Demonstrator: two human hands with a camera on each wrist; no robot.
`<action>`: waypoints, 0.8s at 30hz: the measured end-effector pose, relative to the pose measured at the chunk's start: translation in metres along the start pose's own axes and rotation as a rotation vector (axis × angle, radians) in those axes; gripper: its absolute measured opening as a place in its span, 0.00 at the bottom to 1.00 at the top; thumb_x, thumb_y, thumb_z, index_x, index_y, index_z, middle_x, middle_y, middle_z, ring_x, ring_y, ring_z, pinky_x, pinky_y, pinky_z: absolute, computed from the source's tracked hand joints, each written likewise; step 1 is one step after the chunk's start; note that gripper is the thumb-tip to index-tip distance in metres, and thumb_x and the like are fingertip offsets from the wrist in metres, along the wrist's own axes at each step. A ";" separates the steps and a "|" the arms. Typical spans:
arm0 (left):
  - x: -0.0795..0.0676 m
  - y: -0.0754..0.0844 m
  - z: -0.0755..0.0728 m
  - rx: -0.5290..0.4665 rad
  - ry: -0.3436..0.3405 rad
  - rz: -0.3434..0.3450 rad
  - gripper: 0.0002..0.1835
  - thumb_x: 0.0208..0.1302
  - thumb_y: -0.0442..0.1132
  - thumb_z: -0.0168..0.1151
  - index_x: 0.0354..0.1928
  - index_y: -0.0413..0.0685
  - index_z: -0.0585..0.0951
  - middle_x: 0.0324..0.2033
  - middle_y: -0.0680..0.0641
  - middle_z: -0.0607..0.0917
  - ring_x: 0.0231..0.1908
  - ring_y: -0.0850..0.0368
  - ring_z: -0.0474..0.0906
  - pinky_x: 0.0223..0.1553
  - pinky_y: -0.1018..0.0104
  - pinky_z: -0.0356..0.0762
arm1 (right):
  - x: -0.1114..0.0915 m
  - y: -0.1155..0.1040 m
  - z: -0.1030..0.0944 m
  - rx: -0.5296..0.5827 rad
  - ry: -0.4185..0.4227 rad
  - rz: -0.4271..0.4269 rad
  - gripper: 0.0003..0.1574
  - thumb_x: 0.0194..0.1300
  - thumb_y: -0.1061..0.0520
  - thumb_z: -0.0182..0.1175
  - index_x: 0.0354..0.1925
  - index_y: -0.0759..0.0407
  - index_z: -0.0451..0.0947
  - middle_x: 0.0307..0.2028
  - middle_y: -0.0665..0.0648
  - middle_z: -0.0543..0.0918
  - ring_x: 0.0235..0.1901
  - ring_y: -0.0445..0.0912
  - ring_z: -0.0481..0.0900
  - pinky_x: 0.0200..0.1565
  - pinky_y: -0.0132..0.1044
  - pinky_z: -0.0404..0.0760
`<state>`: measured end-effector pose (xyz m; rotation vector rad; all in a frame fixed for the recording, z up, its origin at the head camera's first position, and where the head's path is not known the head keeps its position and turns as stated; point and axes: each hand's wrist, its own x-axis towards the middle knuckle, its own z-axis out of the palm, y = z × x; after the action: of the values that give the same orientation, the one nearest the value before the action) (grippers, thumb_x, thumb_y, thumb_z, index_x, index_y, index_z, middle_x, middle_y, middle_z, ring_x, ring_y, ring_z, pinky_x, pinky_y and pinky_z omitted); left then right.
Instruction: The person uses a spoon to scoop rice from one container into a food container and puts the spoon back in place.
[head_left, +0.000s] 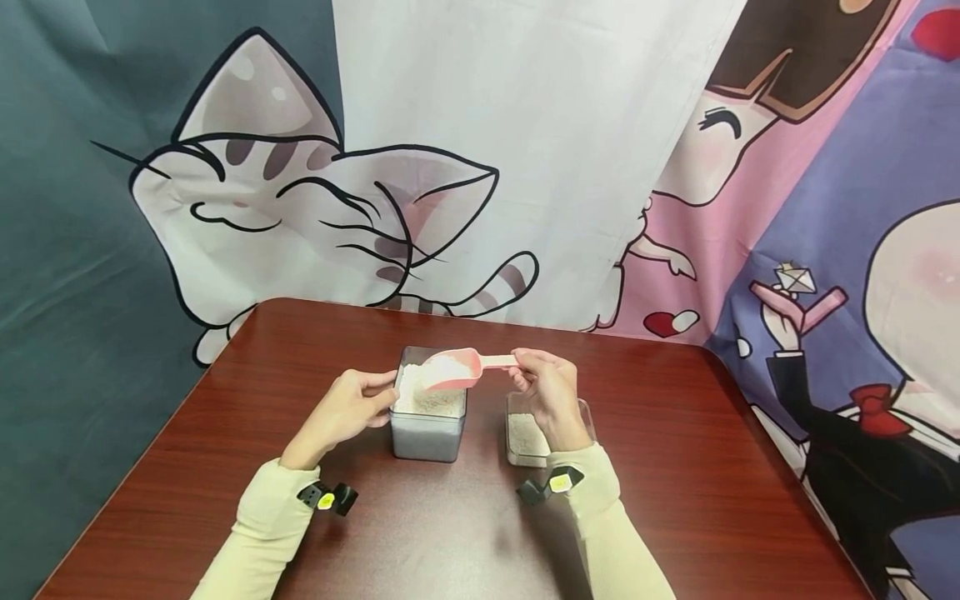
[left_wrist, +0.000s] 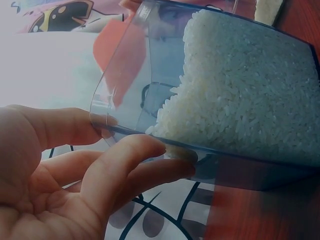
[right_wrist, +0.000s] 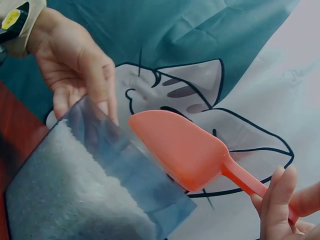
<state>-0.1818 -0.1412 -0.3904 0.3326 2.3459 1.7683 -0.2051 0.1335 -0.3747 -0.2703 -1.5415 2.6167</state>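
A clear bluish container (head_left: 427,440) of white rice (left_wrist: 245,90) stands on the table, its rice sloping down from one wall. My left hand (head_left: 351,410) holds it at the left side, thumb and fingertips at the wall near the rim. With my right hand (head_left: 549,390) I grip a pink scoop (right_wrist: 185,145) by the end of its handle. The scoop's bowl is over the container's opening and has white rice in it in the head view. From the right wrist, only the scoop's outer side shows.
A smaller clear box (head_left: 513,454) with a layer of rice stands to the right, partly hidden under my right hand and wrist. The brown table (head_left: 420,542) ends at a printed cartoon curtain (head_left: 525,167) behind. Both wrists wear black camera straps.
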 end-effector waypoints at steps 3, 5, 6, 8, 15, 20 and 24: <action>0.000 -0.001 0.000 0.000 -0.003 0.002 0.23 0.63 0.32 0.55 0.59 0.29 0.68 0.47 0.30 0.78 0.41 0.48 0.80 0.35 0.61 0.82 | -0.001 -0.006 -0.004 0.009 -0.008 -0.004 0.05 0.57 0.72 0.56 0.29 0.71 0.79 0.18 0.60 0.81 0.13 0.40 0.76 0.16 0.23 0.75; 0.000 -0.001 0.000 -0.005 -0.002 -0.003 0.23 0.62 0.32 0.55 0.59 0.29 0.69 0.47 0.30 0.78 0.41 0.47 0.80 0.35 0.62 0.82 | -0.002 -0.010 -0.009 0.012 -0.005 -0.007 0.06 0.58 0.72 0.56 0.29 0.70 0.80 0.18 0.60 0.81 0.13 0.40 0.76 0.16 0.23 0.75; 0.000 -0.002 0.001 -0.005 -0.002 -0.005 0.23 0.62 0.32 0.55 0.59 0.29 0.69 0.47 0.30 0.78 0.41 0.46 0.80 0.35 0.62 0.82 | -0.002 -0.013 -0.012 0.012 -0.001 -0.009 0.06 0.58 0.72 0.56 0.28 0.69 0.80 0.18 0.60 0.81 0.14 0.40 0.76 0.17 0.23 0.75; 0.000 -0.003 0.001 -0.004 -0.006 -0.005 0.23 0.62 0.32 0.55 0.59 0.29 0.68 0.47 0.30 0.78 0.41 0.46 0.80 0.35 0.62 0.82 | -0.003 -0.018 -0.019 0.019 0.004 -0.010 0.08 0.58 0.72 0.55 0.27 0.68 0.81 0.18 0.59 0.82 0.14 0.40 0.76 0.17 0.23 0.76; 0.001 -0.004 -0.001 0.001 -0.006 -0.001 0.24 0.62 0.33 0.56 0.59 0.30 0.69 0.46 0.32 0.79 0.40 0.51 0.81 0.36 0.61 0.82 | -0.005 -0.039 -0.048 0.048 0.028 -0.031 0.11 0.59 0.71 0.55 0.25 0.66 0.82 0.20 0.58 0.82 0.15 0.41 0.77 0.19 0.25 0.78; 0.001 -0.003 -0.002 0.005 -0.006 -0.002 0.24 0.62 0.33 0.57 0.59 0.31 0.69 0.46 0.32 0.79 0.40 0.51 0.81 0.36 0.61 0.82 | -0.007 -0.051 -0.069 0.058 0.025 -0.029 0.11 0.59 0.71 0.56 0.25 0.65 0.83 0.22 0.57 0.83 0.17 0.42 0.77 0.22 0.27 0.80; 0.001 -0.003 -0.002 0.008 -0.013 -0.006 0.24 0.62 0.34 0.57 0.59 0.31 0.69 0.47 0.32 0.79 0.41 0.50 0.81 0.36 0.62 0.82 | -0.008 -0.060 -0.086 0.068 0.031 -0.032 0.12 0.60 0.71 0.56 0.26 0.65 0.84 0.21 0.58 0.83 0.16 0.42 0.78 0.20 0.26 0.79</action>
<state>-0.1837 -0.1434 -0.3933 0.3360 2.3430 1.7497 -0.1807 0.2351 -0.3622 -0.2774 -1.4320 2.6218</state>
